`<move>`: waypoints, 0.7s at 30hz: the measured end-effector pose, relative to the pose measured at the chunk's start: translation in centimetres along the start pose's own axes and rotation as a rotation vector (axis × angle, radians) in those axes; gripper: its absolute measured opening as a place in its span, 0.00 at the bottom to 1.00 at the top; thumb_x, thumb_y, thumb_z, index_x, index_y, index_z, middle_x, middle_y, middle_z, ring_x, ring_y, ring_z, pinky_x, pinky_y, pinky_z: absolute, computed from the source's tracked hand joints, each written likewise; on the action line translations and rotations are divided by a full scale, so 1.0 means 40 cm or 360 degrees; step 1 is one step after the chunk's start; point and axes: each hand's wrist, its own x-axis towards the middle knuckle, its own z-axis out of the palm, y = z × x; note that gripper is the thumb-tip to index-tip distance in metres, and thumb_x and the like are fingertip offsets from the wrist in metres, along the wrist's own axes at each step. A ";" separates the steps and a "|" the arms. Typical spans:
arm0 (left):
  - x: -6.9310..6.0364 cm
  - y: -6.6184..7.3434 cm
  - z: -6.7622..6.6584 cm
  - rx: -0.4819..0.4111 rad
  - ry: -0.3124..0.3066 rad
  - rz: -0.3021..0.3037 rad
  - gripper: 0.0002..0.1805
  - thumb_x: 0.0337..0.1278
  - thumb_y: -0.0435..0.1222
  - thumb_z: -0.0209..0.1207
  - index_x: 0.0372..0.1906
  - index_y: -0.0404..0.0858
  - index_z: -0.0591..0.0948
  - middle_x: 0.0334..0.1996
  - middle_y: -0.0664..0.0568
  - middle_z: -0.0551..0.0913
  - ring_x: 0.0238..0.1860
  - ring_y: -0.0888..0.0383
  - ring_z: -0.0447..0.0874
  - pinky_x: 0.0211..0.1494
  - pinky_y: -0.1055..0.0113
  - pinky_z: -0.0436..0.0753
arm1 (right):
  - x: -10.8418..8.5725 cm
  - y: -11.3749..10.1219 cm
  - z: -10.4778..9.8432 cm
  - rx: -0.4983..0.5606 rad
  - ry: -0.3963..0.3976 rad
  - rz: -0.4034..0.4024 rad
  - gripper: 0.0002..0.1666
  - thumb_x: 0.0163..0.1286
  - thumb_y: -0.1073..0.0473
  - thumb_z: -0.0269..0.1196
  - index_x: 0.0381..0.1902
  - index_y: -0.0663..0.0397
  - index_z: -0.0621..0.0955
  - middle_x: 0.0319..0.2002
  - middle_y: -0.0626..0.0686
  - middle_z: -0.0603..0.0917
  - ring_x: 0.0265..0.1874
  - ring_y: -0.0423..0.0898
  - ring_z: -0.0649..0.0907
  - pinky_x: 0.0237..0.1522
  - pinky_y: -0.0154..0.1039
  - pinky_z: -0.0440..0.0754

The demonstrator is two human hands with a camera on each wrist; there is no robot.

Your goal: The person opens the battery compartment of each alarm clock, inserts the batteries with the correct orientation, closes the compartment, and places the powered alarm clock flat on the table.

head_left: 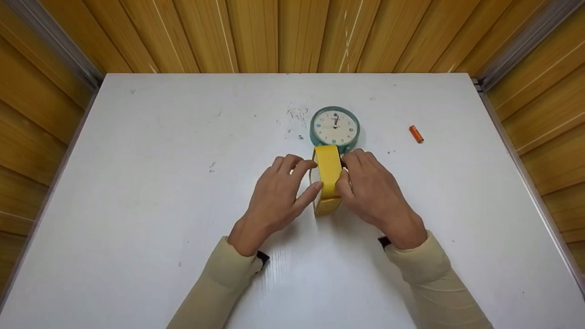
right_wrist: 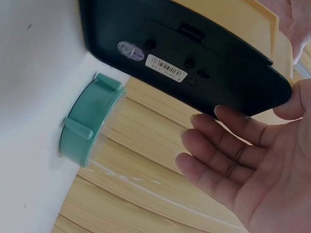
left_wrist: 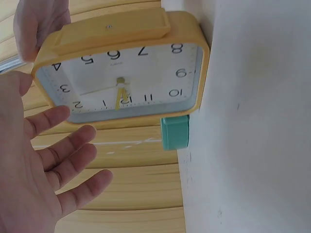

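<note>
- Yellow clock stands on end on the table, near the green clock;
- left hand beside its face, fingers apart;
- right hand pinches its upper edge

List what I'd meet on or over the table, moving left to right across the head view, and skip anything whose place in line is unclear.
Left grip → yellow clock → right grip → orange battery.
</note>
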 end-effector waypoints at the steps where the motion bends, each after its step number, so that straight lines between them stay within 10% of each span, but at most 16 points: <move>1: -0.001 0.001 0.001 0.0007 -0.0001 -0.0007 0.26 0.80 0.57 0.51 0.64 0.43 0.80 0.55 0.47 0.80 0.54 0.50 0.78 0.51 0.60 0.81 | 0.000 -0.001 -0.002 -0.0005 -0.0006 -0.0001 0.16 0.76 0.59 0.49 0.50 0.66 0.76 0.38 0.56 0.73 0.40 0.53 0.74 0.42 0.46 0.76; 21: -0.001 -0.003 0.026 -0.0029 -0.0077 -0.0077 0.32 0.76 0.64 0.52 0.67 0.45 0.79 0.57 0.48 0.80 0.57 0.50 0.77 0.55 0.59 0.81 | -0.011 -0.012 -0.011 -0.0091 -0.0074 0.0049 0.19 0.86 0.53 0.47 0.46 0.65 0.75 0.32 0.55 0.71 0.34 0.52 0.73 0.35 0.43 0.78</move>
